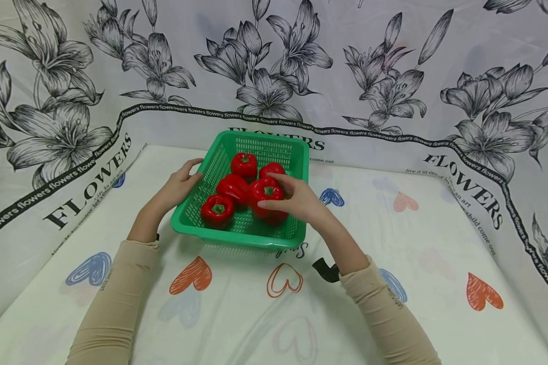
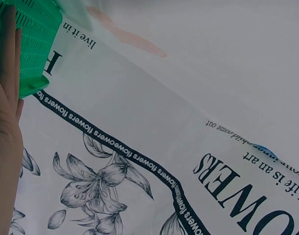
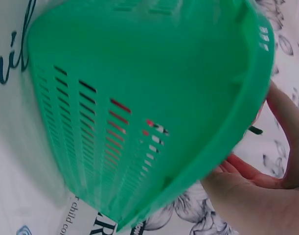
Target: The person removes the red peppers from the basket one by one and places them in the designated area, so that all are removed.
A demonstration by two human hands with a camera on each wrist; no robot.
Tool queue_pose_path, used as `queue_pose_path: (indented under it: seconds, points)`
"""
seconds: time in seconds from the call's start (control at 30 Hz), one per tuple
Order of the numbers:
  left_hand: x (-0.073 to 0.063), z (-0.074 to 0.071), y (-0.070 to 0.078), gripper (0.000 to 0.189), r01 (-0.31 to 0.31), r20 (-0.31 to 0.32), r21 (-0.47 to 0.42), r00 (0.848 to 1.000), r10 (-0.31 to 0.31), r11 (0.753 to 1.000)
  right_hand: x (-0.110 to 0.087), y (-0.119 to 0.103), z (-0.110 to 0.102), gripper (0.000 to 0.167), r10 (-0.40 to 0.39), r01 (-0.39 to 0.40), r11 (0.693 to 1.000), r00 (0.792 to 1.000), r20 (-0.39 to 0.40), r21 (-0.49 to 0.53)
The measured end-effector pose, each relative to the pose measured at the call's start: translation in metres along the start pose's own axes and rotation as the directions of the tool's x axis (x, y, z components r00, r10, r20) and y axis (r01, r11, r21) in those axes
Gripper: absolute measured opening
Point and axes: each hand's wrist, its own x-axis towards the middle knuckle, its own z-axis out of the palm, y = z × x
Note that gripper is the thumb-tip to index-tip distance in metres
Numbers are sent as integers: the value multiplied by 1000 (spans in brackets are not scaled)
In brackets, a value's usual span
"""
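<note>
A green plastic basket with slotted walls holds several red bell peppers, among them one pepper at its near left and another pepper toward the back. My left hand rests against the outside of the basket's left wall, and in the left wrist view its fingers lie straight along the slots. Over the basket's right part, my right hand holds a red bell pepper between thumb and fingers. From the right wrist view, the basket wall hides most of that pepper.
Under the basket spreads a white cloth printed with hearts. Behind it rises a white cloth backdrop with black flower drawings and lettering. A dark strap end sticks out at the right wrist.
</note>
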Motion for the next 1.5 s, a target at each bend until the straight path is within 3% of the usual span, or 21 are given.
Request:
queue_pose_path:
  seconds: [0.2, 0.73, 1.5]
  points:
    - [0, 0, 1, 60, 3, -1, 5, 1000, -3, 1000, -1, -2, -13, 76, -20, 22, 999, 999, -34, 49]
    - [0, 1, 1, 59, 8, 3, -10, 1000, -8, 1000, -10, -2, -51, 77, -10, 14, 1000, 993, -116, 28]
    - [2, 1, -1, 59, 15, -1, -16, 1000, -15, 1000, -25, 25, -91, 82, 126, -111, 991, 954, -272, 71]
